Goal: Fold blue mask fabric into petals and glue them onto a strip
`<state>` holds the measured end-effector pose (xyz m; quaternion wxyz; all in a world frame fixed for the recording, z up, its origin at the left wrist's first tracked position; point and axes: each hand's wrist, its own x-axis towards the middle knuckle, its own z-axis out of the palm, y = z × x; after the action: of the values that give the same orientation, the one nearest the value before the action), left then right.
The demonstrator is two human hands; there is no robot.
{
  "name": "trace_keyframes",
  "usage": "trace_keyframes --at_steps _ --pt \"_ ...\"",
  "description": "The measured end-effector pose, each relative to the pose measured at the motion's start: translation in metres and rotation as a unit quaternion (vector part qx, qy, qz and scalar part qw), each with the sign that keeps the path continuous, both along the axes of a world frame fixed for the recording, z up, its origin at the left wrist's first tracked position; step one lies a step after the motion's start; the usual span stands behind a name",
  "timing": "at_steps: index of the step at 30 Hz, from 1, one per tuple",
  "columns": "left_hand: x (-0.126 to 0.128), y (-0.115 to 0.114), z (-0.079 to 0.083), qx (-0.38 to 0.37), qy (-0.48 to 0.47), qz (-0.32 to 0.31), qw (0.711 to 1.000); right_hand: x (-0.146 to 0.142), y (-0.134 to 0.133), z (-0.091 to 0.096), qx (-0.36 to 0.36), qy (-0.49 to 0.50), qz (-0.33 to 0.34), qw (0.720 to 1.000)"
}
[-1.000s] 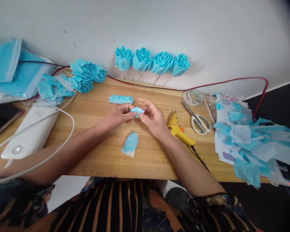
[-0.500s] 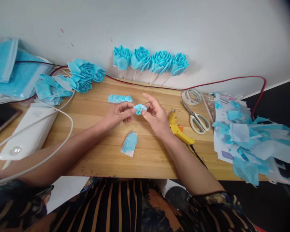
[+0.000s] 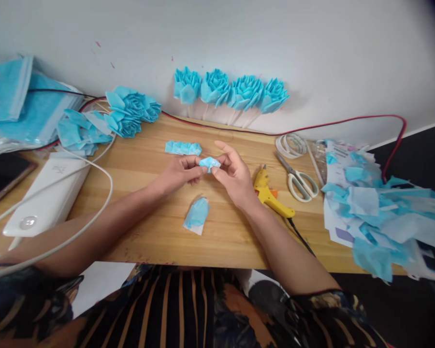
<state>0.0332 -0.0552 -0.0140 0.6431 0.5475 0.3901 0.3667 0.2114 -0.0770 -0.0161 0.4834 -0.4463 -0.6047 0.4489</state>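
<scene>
Over the middle of the wooden table, a small folded blue fabric petal is pinched between both hands. My left hand grips its left end with thumb and fingers. The right end is between the thumb and fingers of my right hand, whose index finger sticks up. Behind my left hand lies a row of folded blue petals. Nearer my body, a small stack of cut blue petal pieces rests on the wood. A yellow glue gun lies beside my right wrist.
Several blue fabric roses on sticks lean against the wall, with more roses at left. Scissors and a tape roll lie right, near blue scraps. A white power bank and cable are left.
The blue petal has turned a little between my fingers and now looks flatter and more pointed. The whole view has shifted slightly; the things on the table stay in place.
</scene>
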Motion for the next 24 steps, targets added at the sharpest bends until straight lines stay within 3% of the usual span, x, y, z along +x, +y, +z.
trace_keyframes --at_steps 10,18,24 --pt "-0.003 0.004 -0.002 -0.058 -0.064 0.031 0.996 0.010 0.004 0.005 -0.064 0.034 0.018 0.997" --pt "-0.002 0.003 -0.001 -0.043 -0.041 0.024 0.998 0.013 0.004 0.011 -0.041 0.010 0.032 0.999" --pt "-0.001 0.000 0.001 0.017 0.016 0.007 1.000 0.011 0.003 0.011 -0.032 -0.035 0.049 0.998"
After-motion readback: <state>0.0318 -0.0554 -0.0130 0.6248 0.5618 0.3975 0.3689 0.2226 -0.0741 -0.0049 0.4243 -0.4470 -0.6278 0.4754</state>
